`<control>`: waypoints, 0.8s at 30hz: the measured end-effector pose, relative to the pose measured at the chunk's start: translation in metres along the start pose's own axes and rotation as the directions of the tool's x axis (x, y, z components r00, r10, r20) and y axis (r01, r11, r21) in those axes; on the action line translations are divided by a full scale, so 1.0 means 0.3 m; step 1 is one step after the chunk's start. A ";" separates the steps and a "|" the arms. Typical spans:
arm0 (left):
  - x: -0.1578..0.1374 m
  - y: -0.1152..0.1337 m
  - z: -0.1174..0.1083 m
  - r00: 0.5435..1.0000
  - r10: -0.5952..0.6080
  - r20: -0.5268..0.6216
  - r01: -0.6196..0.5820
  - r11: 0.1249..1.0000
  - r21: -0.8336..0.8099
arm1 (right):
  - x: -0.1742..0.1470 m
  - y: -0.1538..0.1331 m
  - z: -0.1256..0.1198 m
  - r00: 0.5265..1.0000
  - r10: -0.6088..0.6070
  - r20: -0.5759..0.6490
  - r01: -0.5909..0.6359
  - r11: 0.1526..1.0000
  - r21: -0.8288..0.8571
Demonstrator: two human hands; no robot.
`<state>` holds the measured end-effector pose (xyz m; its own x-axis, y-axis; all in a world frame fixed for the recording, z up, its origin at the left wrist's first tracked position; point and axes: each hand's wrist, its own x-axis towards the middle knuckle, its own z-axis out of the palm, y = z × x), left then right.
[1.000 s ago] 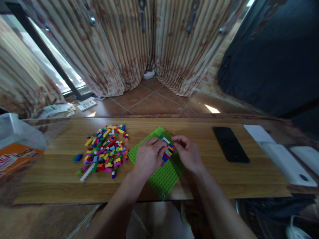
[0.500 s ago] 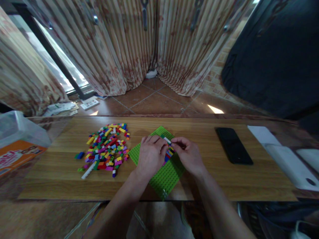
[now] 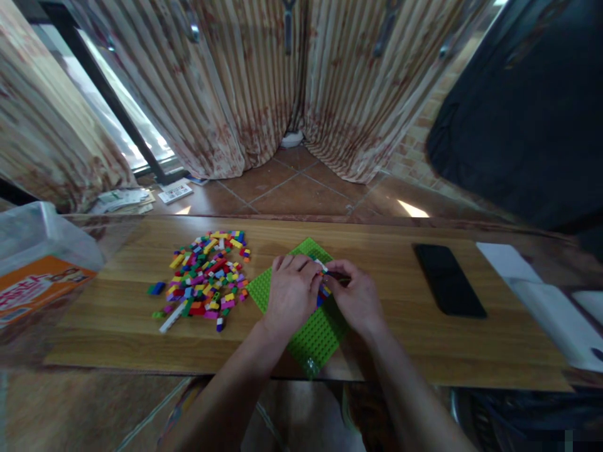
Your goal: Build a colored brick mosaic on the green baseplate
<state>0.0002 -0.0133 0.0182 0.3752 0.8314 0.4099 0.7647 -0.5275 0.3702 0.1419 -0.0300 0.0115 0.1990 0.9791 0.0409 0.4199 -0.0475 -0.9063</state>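
A green studded baseplate lies turned cornerwise on the table under both hands. Small coloured toy bricks form a cluster on its middle, partly covered by my fingers. Over the cluster's left side my left hand is closed, fingers bent and pressed together; whatever they grip is hidden. From the right, my right hand pinches a tiny brick at the cluster's edge between thumb and forefinger, close to the left fingertips. A white brick shows just beyond the fingertips.
Loose bricks are heaped on the wooden table to the left, with a long white piece. A clear tub stands at far left. A black phone and a white object lie at right.
The view has shifted slightly, moving the scene a little to the right. Both hands stay at the brick cluster; the right fingertips have drawn closer to the left ones.
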 end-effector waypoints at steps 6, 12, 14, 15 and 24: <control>0.001 0.008 0.000 0.998 -0.055 -0.013 0.055 0.998 0.003 | 0.004 0.001 -0.003 1.000 0.001 -0.012 -0.001 1.000 0.024; 0.004 0.008 -0.001 0.997 -0.080 -0.004 0.080 0.997 -0.004 | 0.008 0.004 0.008 0.999 0.042 -0.019 -0.042 0.999 0.027; 0.005 0.007 -0.001 0.996 -0.086 0.004 0.086 0.996 -0.007 | 0.010 0.001 0.009 0.998 0.050 -0.031 -0.049 0.998 0.027; 0.006 0.007 -0.001 0.996 -0.086 0.005 0.086 0.996 -0.009 | 0.011 -0.001 0.010 0.998 0.053 -0.035 -0.052 0.998 0.031; 0.012 0.010 0.007 0.991 -0.136 0.015 0.136 0.987 -0.082 | 0.018 -0.010 0.010 0.997 0.064 -0.042 -0.062 0.998 0.033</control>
<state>0.0049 -0.0114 0.0191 0.2757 0.8977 0.3436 0.7629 -0.4218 0.4900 0.1389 -0.0240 0.0131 0.2625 0.9649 0.0009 0.3776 -0.1019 -0.9204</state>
